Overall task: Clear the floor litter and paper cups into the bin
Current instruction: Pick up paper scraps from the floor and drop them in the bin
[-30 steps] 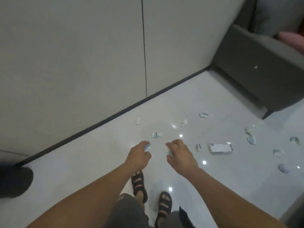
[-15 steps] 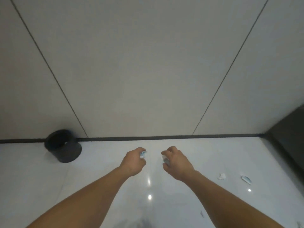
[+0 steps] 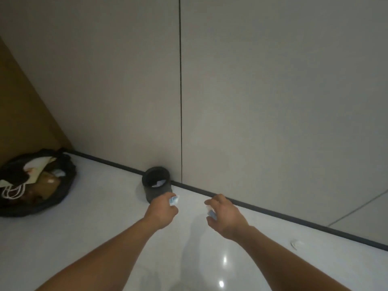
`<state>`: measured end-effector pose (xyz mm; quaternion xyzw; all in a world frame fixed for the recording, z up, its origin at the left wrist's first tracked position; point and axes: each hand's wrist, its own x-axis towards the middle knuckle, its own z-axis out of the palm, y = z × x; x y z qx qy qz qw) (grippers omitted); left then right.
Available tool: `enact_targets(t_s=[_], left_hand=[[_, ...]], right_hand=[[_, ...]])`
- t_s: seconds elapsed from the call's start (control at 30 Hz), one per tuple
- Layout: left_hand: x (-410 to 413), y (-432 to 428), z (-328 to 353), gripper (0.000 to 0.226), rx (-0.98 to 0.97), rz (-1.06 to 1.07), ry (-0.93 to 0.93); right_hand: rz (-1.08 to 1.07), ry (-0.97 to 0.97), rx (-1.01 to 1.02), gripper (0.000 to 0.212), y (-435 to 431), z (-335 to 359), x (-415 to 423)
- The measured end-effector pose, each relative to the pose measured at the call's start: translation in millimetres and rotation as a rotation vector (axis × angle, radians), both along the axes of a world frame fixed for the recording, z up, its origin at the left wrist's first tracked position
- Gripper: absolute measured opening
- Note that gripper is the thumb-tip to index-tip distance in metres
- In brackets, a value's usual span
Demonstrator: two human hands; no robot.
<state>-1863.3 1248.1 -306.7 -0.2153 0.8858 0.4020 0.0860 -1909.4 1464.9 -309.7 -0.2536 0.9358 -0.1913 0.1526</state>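
Observation:
A small black round bin (image 3: pixel 157 186) stands on the white floor against the wall, with a white scrap inside it. My left hand (image 3: pixel 162 211) is just in front of the bin and grips a blue-and-white paper scrap (image 3: pixel 173 200). My right hand (image 3: pixel 224 215), further right, holds another small blue-and-white scrap (image 3: pixel 211 214) in its curled fingers. One white scrap (image 3: pixel 296 243) lies on the floor at the right, near the skirting.
A black rubbish bag (image 3: pixel 63 185), open and full of paper and cardboard waste, sits on the floor at the left by a brown panel. The grey wall with its dark skirting (image 3: pixel 273 212) runs behind the bin.
The view has swung left from the littered floor by the sofa to the bin. Both hands, still holding their scraps, have come close to the bin.

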Motion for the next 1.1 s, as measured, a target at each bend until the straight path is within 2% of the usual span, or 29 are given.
enact_targets(t_s=[0.2, 0.43, 0.67, 0.8, 0.93, 1.1], left_hand=[[-42.4, -40.3, -5.9, 0.046, 0.058, 0.089, -0.017], [-101.0, -112.9, 9.6, 0.039, -0.021, 0.169, 0.007], [-143.4, -181.0, -10.2, 0.041, 0.008, 0.185, -0.025], [-168.4, -231.5, -26.2, 0.041, 0.049, 0.157, -0.022], [-194.9, -299.6, -39.7, 0.039, 0.085, 0.110, -0.058], [-239.6, -352.2, -48.1, 0.037, 0.038, -0.011, -0.109]], right_hand=[[0.112, -0.003, -0.029, 0.052, -59.6, -6.1, -63.7], [0.217, 0.036, -0.054, 0.051, -150.2, -10.4, -153.7], [0.281, -0.004, -0.041, 0.050, -223.9, -27.6, -199.8], [0.241, -0.012, 0.030, 0.050, -274.2, -47.5, -219.9], [0.134, -0.078, 0.037, 0.040, -336.6, -61.7, -230.5], [0.003, -0.140, 0.004, 0.045, -373.0, -74.0, -238.7]])
